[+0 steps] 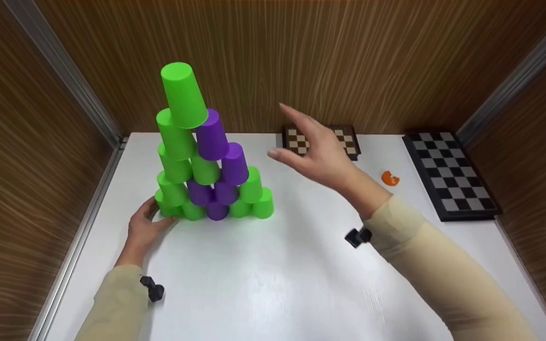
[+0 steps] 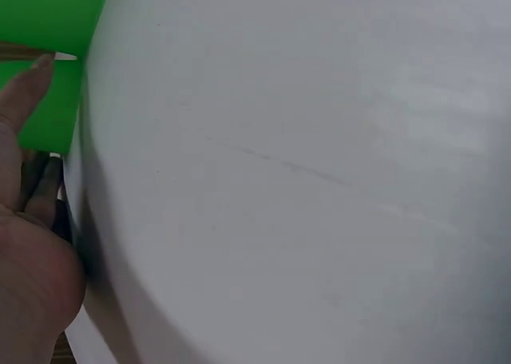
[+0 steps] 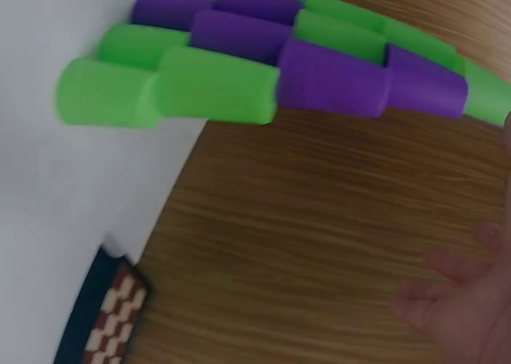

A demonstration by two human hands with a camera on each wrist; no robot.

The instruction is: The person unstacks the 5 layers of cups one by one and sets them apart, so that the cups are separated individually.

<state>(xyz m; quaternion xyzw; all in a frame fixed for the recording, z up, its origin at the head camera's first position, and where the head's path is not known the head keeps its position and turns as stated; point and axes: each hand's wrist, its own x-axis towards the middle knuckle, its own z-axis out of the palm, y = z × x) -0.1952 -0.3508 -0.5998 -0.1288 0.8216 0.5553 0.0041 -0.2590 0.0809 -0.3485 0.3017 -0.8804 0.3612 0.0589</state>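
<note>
Green and purple cups stand upside down in a stepped pyramid on the left of the table, with one green cup (image 1: 184,94) alone at the top. Down at the left end of the bottom row, my left hand (image 1: 143,231) holds a green cup (image 1: 165,208) between thumb and fingers. The left wrist view shows that thumb (image 2: 28,92) against the green side, with part of the hand cut off. To the right of the pyramid my right hand (image 1: 325,154) hovers in the air, thumb and fingers spread, holding nothing. A purple cup (image 3: 335,77) shows in the right wrist view.
Behind my right hand lies a small brown chessboard (image 1: 346,137) by the back wall. A larger black-and-grey chessboard (image 1: 453,173) sits at the far right, with a small orange piece (image 1: 389,178) to its left. Wood-grain walls (image 1: 254,61) enclose the white table (image 1: 263,274).
</note>
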